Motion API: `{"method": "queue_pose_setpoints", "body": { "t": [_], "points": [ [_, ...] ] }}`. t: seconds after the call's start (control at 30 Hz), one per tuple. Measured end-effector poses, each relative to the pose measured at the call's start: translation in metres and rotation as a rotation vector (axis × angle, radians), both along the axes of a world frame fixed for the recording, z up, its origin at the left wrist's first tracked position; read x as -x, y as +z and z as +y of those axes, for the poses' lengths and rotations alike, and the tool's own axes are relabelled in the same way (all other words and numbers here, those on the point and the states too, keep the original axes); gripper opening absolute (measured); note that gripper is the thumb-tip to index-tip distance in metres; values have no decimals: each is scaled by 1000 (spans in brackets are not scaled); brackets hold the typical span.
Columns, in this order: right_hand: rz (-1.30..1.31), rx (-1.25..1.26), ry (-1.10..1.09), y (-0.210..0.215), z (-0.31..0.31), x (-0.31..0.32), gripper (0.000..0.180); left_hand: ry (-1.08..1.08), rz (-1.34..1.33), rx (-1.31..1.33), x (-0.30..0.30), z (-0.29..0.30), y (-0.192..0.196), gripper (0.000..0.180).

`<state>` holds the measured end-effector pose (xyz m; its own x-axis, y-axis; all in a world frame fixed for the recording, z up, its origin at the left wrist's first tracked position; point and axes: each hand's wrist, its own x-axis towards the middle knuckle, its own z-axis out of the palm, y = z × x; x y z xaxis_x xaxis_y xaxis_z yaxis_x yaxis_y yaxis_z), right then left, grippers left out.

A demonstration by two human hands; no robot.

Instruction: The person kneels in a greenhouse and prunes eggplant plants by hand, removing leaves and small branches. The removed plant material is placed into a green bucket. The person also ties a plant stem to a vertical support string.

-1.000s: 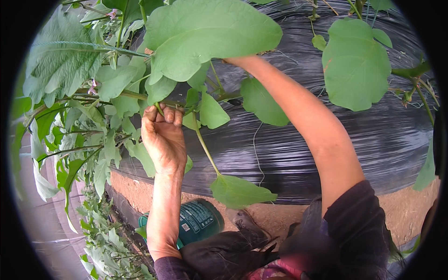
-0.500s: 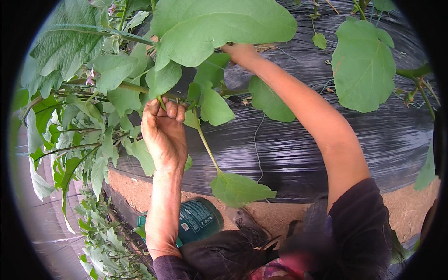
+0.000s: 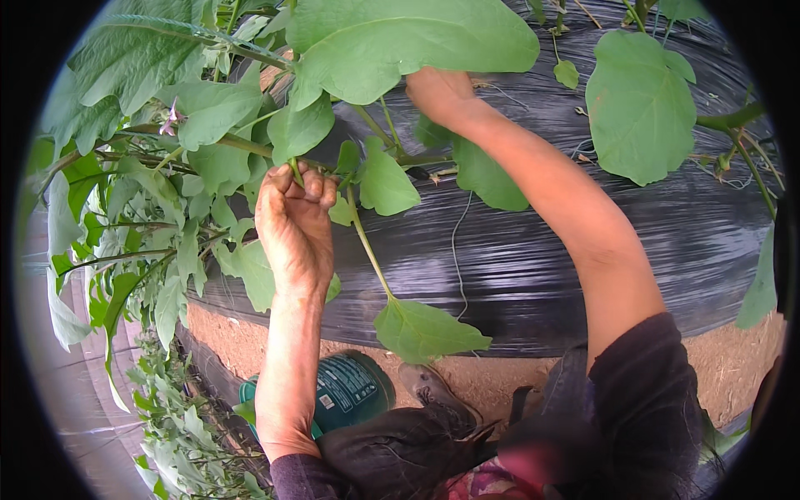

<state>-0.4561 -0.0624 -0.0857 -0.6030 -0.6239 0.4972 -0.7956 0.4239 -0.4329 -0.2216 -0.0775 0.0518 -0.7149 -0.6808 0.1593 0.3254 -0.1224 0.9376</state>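
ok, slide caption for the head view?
Left grip pinching a green stalk, right grip partly hidden by a large leaf.

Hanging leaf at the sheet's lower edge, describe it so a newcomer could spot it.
Start with the black plastic sheet, then find the left hand. To its right, a long stalk slants down to the leaf. Unlike its neighbours, it dangles alone, overlapping the sheet's lower edge.

Left hand (image 3: 298, 218) at stalk (image 3: 296, 172), left of right hand (image 3: 437, 90). Right hand farther out, partly behind big leaf (image 3: 408, 37). Film (image 3: 533, 267) below both; soil (image 3: 500, 377) along its near edge. Bucket (image 3: 357, 385) left of shoe (image 3: 432, 392), partly behind left forearm (image 3: 287, 375).
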Motion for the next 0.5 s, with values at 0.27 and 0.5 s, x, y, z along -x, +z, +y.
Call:
{"method": "queue_pose_setpoints", "body": {
  "t": [0.27, 0.5],
  "points": [
    [75, 488, -18, 42, -12, 15, 20, -32, 42, 31, -2, -8, -5, 18],
    [-196, 318, 105, -28, -24, 45, 45, -315, -140, 163, -4, -13, 0, 42]
  ]
}}
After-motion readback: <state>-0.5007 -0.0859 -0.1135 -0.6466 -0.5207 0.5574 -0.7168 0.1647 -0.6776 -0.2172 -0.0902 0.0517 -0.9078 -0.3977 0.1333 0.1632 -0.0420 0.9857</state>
